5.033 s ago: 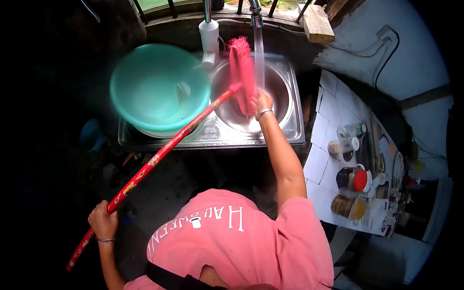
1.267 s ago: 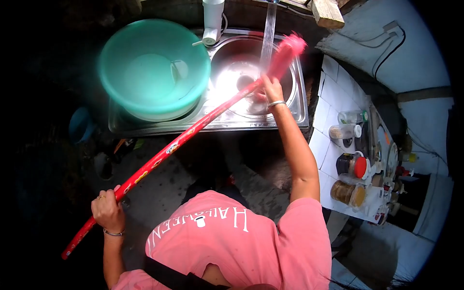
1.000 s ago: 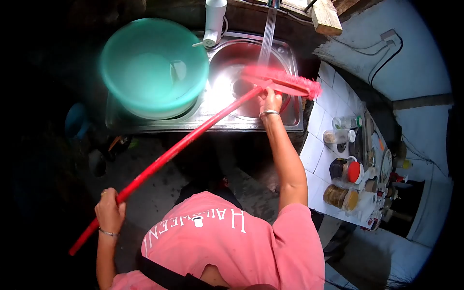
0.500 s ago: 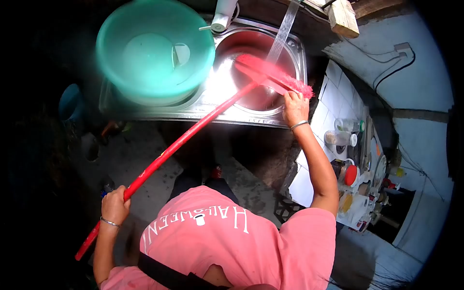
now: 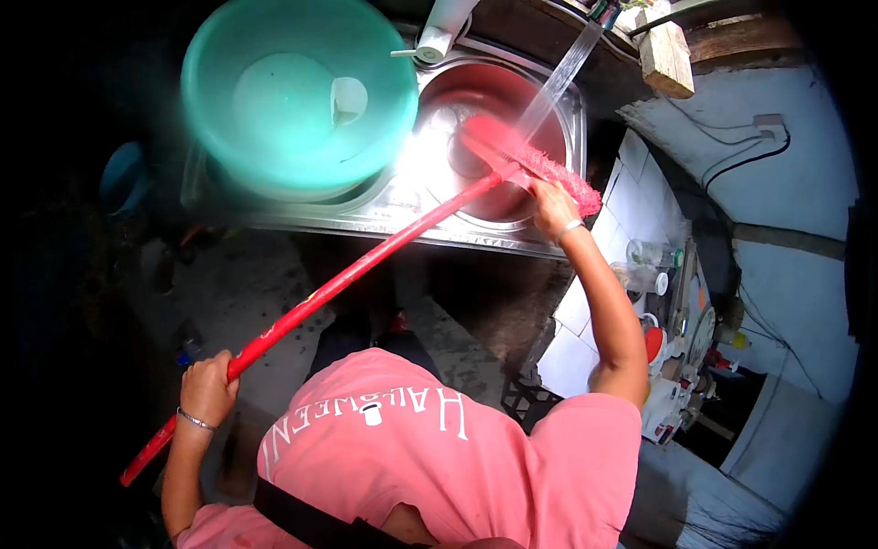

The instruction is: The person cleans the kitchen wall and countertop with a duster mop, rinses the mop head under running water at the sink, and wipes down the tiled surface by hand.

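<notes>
My left hand [image 5: 208,389] is wrapped round the lower part of a red pole [image 5: 366,261]. The pole slants up to a pink mop head [image 5: 562,174] over the right basin of the steel sink [image 5: 457,229]. With closed fingers, my right hand [image 5: 555,209] grips the mop head near the pole joint; the fingertips are partly hidden. Water from the tap [image 5: 604,14] falls onto the mop head's fibres. Left of that basin sits a big green tub [image 5: 283,174] with a pale object [image 5: 348,99] inside.
A white tiled counter [image 5: 567,357] on the right holds jars [image 5: 654,254] and other kitchen things. A wooden block [image 5: 666,59] juts out near the tap. A blue container [image 5: 126,178] is at the left. A white fixture [image 5: 445,27] stands behind the sink.
Since the earliest frame, the mop head has turned from upright to slanting down rightward. My right hand has moved right along it. The view has tilted, and my left hand keeps its hold.
</notes>
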### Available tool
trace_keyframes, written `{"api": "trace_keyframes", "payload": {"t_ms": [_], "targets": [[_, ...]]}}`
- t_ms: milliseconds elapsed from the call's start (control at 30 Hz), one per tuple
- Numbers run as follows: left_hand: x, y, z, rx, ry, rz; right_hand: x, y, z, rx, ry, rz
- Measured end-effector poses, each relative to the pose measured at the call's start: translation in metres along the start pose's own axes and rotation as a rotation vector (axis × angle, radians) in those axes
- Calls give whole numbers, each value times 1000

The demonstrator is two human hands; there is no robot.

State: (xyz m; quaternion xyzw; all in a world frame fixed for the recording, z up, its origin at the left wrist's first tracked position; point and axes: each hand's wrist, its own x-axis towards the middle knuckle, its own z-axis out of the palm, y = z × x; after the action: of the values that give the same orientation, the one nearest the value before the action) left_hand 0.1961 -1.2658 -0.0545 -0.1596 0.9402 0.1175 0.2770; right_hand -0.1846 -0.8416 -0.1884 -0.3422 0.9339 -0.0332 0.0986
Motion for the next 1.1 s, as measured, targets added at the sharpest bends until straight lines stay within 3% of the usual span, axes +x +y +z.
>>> {"api": "trace_keyframes", "payload": {"t_ms": [133, 200, 333, 500, 600, 767, 867, 900, 1000, 1033, 1100], "targets": [[7, -4, -7, -9, -20, 15, -17, 0, -7, -39, -1, 42], [9, -4, -9, -18, -26, 34, 1, -7, 1, -22, 3, 104], [10, 1, -15, -11, -37, 38, 41, -5, 24, 98, 13, 26], [5, 13, -12, -1, -36, -19, 49, -11, 8, 160, 70, 105], [0, 15, -10, 1, -46, -45, 55, -14, 14, 79, 355, -199], [-2, 15, -7, 8, -33, -49, 84, -37, -1, -312, -147, 5], [-1, 14, -10, 9, -69, -60, 111, -34, 26, -289, -147, -18], [-2, 14, -9, -2, -70, -64, 127, -37, 23, -267, -390, 9], [-1, 13, -7, -21, -73, -78, 145, -43, 48, -140, -244, -23], [-2, 14, -6, -25, -79, -86, 157, -42, 50, -154, -434, 26], [-5, 17, -4, -25, -100, -102, 151, -43, 52, -171, -400, 9]]}}
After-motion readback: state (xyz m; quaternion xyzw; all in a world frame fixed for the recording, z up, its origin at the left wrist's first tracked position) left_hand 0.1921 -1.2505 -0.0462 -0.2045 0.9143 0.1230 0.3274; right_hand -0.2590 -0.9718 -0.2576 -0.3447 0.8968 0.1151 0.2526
